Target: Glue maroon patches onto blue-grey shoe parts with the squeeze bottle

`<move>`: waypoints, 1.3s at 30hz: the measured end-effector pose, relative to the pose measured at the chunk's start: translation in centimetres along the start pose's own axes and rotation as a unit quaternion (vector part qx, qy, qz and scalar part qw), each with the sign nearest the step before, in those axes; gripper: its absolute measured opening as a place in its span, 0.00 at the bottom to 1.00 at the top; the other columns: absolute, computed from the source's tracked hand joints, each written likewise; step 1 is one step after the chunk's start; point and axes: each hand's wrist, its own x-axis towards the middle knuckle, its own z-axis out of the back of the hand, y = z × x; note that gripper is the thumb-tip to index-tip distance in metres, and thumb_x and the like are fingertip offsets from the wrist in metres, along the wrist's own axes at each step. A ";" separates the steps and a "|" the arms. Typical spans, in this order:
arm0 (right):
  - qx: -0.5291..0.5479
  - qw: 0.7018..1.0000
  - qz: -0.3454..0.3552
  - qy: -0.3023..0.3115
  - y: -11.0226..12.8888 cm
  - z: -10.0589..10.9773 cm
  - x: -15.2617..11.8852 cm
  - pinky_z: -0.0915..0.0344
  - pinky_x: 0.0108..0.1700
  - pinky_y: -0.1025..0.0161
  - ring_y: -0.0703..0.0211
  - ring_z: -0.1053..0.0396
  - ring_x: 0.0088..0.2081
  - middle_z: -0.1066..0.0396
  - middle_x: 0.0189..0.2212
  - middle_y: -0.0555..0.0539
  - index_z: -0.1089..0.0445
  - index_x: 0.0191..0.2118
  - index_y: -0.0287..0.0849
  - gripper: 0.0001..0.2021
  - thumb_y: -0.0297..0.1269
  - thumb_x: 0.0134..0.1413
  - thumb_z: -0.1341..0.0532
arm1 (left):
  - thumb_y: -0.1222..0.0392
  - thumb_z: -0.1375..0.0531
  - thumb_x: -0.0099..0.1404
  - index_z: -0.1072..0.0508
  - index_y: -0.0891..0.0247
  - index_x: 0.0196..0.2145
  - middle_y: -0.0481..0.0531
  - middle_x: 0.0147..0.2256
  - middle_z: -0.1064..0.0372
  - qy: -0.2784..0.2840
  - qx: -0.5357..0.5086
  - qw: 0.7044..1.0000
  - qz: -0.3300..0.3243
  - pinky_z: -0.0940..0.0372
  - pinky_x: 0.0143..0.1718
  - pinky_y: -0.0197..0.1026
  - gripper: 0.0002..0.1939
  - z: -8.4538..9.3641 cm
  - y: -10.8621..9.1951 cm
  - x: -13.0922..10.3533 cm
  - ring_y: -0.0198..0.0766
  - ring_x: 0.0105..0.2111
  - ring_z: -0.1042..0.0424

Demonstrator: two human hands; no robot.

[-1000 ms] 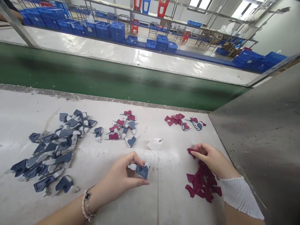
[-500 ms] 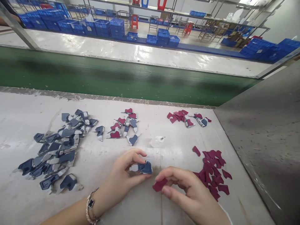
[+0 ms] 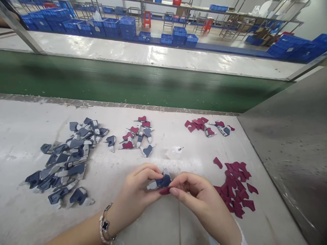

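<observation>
My left hand (image 3: 138, 190) pinches a small navy and grey plastic part (image 3: 160, 182) just above the white table (image 3: 25, 119). My right hand (image 3: 199, 199) holds a small dark red piece (image 3: 165, 191) against the underside of that part. A heap of loose dark red pieces (image 3: 236, 187) lies to the right of my hands. To the left sits a pile of navy and grey parts (image 3: 65, 161). Beyond my hands lies a small group of parts with red pieces on them (image 3: 138, 137).
Another small cluster of red pieces and parts (image 3: 206, 126) lies at the far right of the table. A small clear item (image 3: 175, 152) rests near the middle. A green conveyor belt (image 3: 127, 85) runs behind the table. A grey panel (image 3: 293, 136) bounds the right side.
My right hand left the red heap with one red piece and brought it left, up to the navy part in my left hand. The two hands now meet.
</observation>
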 end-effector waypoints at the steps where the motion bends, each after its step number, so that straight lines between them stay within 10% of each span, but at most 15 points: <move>1: 0.004 1.000 -0.010 0.005 0.0 0.0 0.1 0.39 0.37 0.62 0.57 0.34 0.33 0.30 0.29 0.48 0.26 0.35 0.42 0.12 0.46 0.59 0.36 | 0.68 0.34 0.61 0.31 0.57 0.39 0.46 0.40 0.32 0.002 0.009 1.000 -0.009 0.33 0.40 0.33 0.12 0.0 -0.1 0.0 0.32 0.40 0.29; 11: -0.015 1.000 0.002 0.001 0.2 -0.2 0.6 0.38 0.36 0.65 0.60 0.33 0.33 0.30 0.30 0.50 0.28 0.35 0.41 0.11 0.44 0.62 0.38 | 0.67 0.35 0.64 0.30 0.58 0.38 0.47 0.40 0.29 0.009 0.022 0.999 -0.025 0.31 0.42 0.33 0.08 0.1 -0.4 0.1 0.33 0.41 0.28; 18: -0.022 1.000 0.009 0.001 0.3 -0.1 0.5 0.39 0.36 0.65 0.61 0.35 0.33 0.31 0.29 0.50 0.29 0.34 0.42 0.10 0.43 0.63 0.39 | 0.67 0.36 0.65 0.37 0.45 0.53 0.42 0.40 0.29 0.003 -0.056 0.997 0.054 0.30 0.49 0.35 0.24 0.1 0.1 -0.6 0.32 0.42 0.27; 39: -0.079 0.996 0.024 -0.036 0.7 -0.6 0.3 0.37 0.37 0.63 0.60 0.32 0.33 0.30 0.30 0.51 0.31 0.33 0.43 0.10 0.42 0.63 0.41 | 0.60 0.32 0.62 0.29 0.49 0.45 0.40 0.39 0.26 0.005 0.037 0.999 0.011 0.30 0.42 0.34 0.14 0.4 0.2 -0.4 0.33 0.38 0.25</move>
